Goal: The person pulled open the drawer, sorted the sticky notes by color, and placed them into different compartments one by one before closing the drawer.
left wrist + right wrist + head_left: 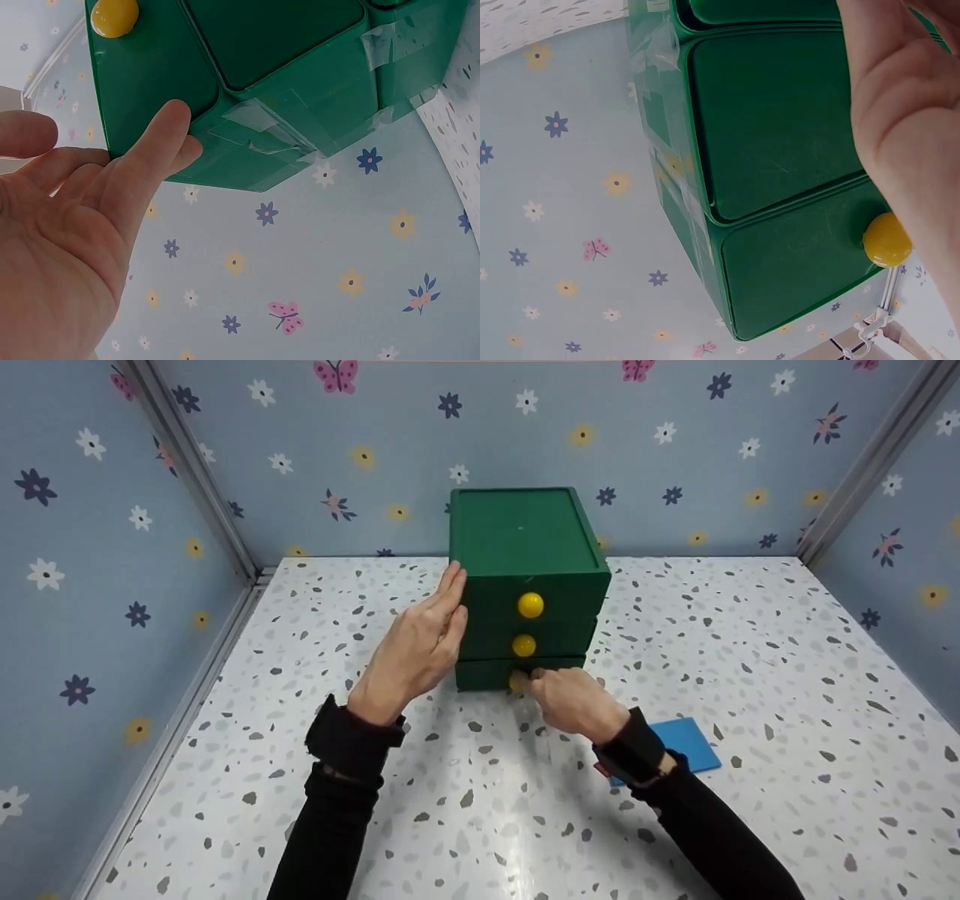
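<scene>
A green three-drawer box [521, 532] with round yellow knobs stands on the speckled table in the head view. My left hand [416, 649] rests against its left front edge, fingers extended; the left wrist view shows the fingers [154, 142] touching its side. With curled fingers, my right hand [574, 701] pinches the yellow knob [516, 682] of the bottom drawer [484, 675]. That knob is partly covered by the fingers. Above it, the middle knob [524, 645] and the top knob [531, 604] are untouched. All three drawers look closed.
A flat blue square [686, 742] lies on the table [787, 810], partly under my right wrist, with a bit of red [601, 769] at its left. Flowered panels [510, 450] bound the table at the back and sides. Clear tape [281, 124] runs along the box's side.
</scene>
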A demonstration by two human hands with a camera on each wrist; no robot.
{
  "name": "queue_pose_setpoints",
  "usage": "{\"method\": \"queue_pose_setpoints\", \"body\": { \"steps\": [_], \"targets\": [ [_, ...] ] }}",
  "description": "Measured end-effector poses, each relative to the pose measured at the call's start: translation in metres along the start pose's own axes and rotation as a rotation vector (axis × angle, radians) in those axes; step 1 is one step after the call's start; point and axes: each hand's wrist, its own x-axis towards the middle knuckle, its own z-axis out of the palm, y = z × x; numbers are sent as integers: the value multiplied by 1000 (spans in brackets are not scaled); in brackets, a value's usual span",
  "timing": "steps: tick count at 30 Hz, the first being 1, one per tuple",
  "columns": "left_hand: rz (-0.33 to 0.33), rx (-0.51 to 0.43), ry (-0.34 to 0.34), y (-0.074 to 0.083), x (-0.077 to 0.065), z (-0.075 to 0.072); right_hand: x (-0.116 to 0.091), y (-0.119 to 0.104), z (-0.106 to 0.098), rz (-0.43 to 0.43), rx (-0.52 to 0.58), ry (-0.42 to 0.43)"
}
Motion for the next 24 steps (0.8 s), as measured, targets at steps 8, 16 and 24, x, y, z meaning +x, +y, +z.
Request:
{"method": "queue_pose_setpoints", "body": {
  "steps": [8,16,24],
  "targets": [
    [13,-9,12,1,1,0,-5,-6,-9,-30,77,-39],
    [5,-7,9,0,1,1,-11,-11,-21,3,211,-163],
    [10,-8,6,1,1,1,-19,-18,-34,30,253,-310]
  ]
}}
